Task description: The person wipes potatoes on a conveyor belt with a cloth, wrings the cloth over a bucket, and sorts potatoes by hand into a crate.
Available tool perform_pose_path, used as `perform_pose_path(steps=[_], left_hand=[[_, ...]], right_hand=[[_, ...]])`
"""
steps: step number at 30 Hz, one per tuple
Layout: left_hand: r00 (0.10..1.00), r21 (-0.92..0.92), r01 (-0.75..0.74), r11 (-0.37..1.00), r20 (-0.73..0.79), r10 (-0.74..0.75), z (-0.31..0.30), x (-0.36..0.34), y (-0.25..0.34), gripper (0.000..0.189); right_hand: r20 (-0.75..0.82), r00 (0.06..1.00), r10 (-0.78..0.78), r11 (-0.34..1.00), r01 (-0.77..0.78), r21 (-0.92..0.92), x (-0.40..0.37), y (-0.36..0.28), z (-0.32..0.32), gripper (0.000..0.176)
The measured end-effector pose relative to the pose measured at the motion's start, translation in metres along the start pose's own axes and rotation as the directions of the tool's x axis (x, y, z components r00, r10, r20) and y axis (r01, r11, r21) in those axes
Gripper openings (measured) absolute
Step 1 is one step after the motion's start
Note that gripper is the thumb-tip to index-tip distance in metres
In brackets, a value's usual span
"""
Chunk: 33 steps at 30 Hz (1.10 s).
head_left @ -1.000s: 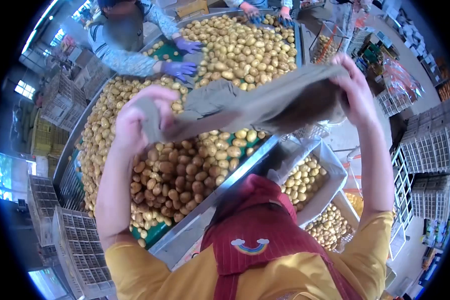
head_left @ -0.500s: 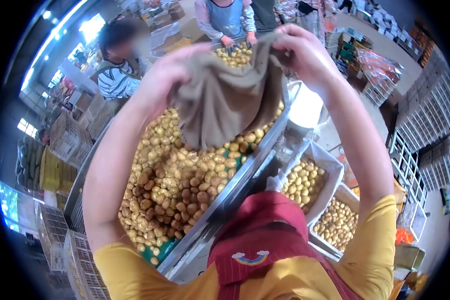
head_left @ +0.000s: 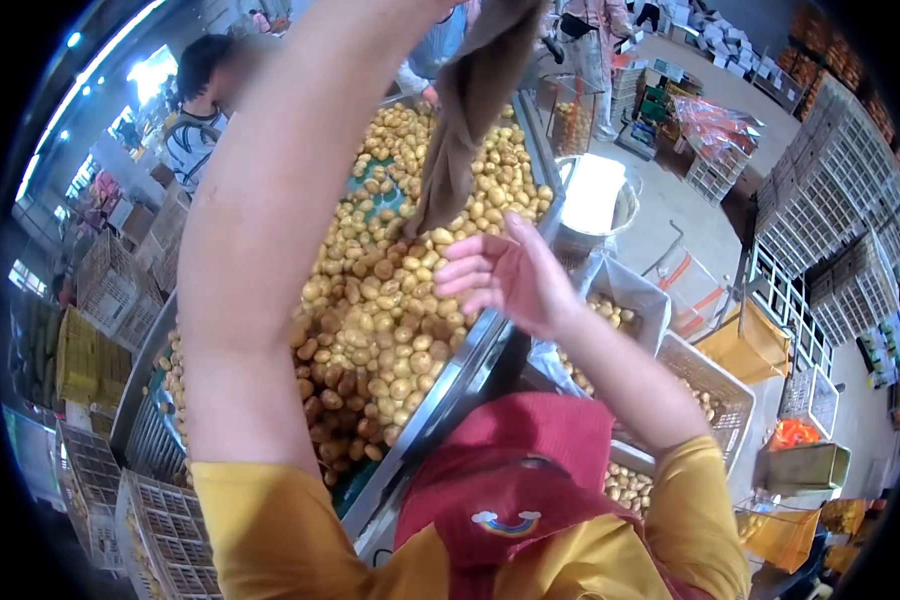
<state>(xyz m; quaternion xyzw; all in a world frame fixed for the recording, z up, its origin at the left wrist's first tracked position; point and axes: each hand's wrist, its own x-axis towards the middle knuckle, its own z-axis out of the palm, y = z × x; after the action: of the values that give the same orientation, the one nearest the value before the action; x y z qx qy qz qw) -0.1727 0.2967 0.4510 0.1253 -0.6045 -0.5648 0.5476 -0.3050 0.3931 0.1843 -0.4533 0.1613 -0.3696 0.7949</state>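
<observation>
A long brown cloth (head_left: pixel 460 130) hangs twisted over the small potatoes (head_left: pixel 400 300), its lower end at the pile and its upper end beyond the top edge. My left arm reaches up beside it; the fingers are cut off by the frame, but the cloth hangs from where that hand is. My right hand (head_left: pixel 510 275) is open above the near right rim, fingers stretched toward the cloth, holding nothing. The potatoes fill a metal-edged sorting table (head_left: pixel 425 400), with patches of green bottom showing.
Right of the table are a lined crate (head_left: pixel 650 305) and another crate (head_left: pixel 735 400) with potatoes, and a bucket (head_left: pixel 610 205). Stacked plastic crates (head_left: pixel 820 160) stand far right, more crates (head_left: pixel 170 530) at lower left. A person (head_left: pixel 195 130) stands at left, another at the far end.
My right hand has let go of the cloth and moved down, opening. My left arm has risen and swung right, and the spread cloth now hangs long and twisted.
</observation>
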Motion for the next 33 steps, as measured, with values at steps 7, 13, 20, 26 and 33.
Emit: perform_pose_path(steps=[7,13,20,26,33], left_hand=[[0.996,0.282,-0.080,0.956,0.054,0.067,-0.046,-0.110,0.023,0.041],[0.984,0.699,-0.140,0.701,0.021,0.175,-0.090,-0.157,0.031,0.052],[0.811,0.753,-0.560,0.346,0.411,0.417,-0.062,-0.235,-0.015,0.066],[0.666,0.425,0.086,0.901,0.648,-0.369,0.121,-0.220,-0.094,0.068],[0.309,0.571,-0.377,0.729,0.820,-0.483,0.392,-0.207,-0.299,0.042]], right_hand=[[0.079,0.853,-0.516,0.697,0.365,0.617,-0.024,0.019,0.075,0.117],[-0.292,0.554,-0.780,0.404,0.801,0.441,-0.139,0.012,0.077,0.096],[-0.808,0.210,-0.551,0.017,0.970,0.241,-0.347,0.095,0.064,0.063],[-0.873,0.343,-0.346,0.468,0.870,0.156,-0.474,0.203,0.079,0.050],[-0.849,0.433,-0.303,0.630,0.759,0.163,-0.548,0.264,0.155,0.077]])
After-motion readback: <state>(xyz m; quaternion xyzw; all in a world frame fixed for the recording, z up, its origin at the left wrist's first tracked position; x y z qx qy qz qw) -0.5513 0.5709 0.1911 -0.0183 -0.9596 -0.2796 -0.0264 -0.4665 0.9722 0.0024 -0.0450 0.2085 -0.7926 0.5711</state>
